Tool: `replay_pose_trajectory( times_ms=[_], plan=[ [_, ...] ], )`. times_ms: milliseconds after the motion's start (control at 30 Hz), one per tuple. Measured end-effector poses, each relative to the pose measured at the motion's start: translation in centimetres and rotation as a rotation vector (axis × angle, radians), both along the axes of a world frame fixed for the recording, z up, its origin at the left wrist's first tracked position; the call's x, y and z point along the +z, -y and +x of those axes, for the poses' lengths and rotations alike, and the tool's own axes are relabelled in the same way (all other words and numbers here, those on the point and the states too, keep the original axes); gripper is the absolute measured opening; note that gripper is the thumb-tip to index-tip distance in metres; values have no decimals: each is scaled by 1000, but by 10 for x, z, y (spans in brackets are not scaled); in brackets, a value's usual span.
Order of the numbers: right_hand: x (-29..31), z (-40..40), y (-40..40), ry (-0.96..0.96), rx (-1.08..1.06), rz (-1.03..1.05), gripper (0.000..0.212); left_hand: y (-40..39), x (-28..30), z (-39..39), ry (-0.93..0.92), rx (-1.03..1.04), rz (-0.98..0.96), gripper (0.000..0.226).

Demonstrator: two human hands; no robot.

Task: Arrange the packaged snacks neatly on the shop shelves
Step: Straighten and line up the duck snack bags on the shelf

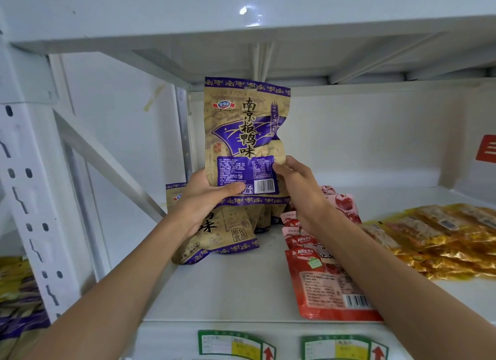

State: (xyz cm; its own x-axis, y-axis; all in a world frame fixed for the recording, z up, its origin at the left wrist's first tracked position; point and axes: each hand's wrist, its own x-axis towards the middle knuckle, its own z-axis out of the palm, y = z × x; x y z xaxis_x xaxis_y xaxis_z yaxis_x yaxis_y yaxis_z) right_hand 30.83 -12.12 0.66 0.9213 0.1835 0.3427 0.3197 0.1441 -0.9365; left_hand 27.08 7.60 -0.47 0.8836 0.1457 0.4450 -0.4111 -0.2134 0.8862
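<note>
Head view: tan-purple snack packet (243, 137) printed "南京板鸭味", upright, gripped by left hand (206, 198) and right hand (298, 188).

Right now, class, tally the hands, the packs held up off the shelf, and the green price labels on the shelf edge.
Hands: 2, the left hand and the right hand
Pack held up: 1
Labels: 2
Total: 5

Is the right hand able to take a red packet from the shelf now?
Probably not yet: the right hand and left hand both grip the upright brown-and-purple packet. The red packets lie uncovered just below, so the way is free once it lets go.
</note>
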Motion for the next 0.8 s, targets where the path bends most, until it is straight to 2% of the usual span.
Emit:
replay_pose_trajectory(
  times_ms=[100,267,467,600,800],
  plan=[
    [-1,1,-1,-10,-8,-12,22,1,0,-2,9,23,-20,38],
    [0,-1,-5,16,-18,-61,34,0,1,-2,14,67,-41,53],
    [0,-1,-5,116,-57,-97,38,-2,2,1,16,87,-45,61],
    [-1,0,-5,143,-37,-90,40,-4,1,2,14,83,-54,49],
    [-3,2,-7,196,-61,-119,40,-4,0,3,2,88,-41,48]
  ],
)
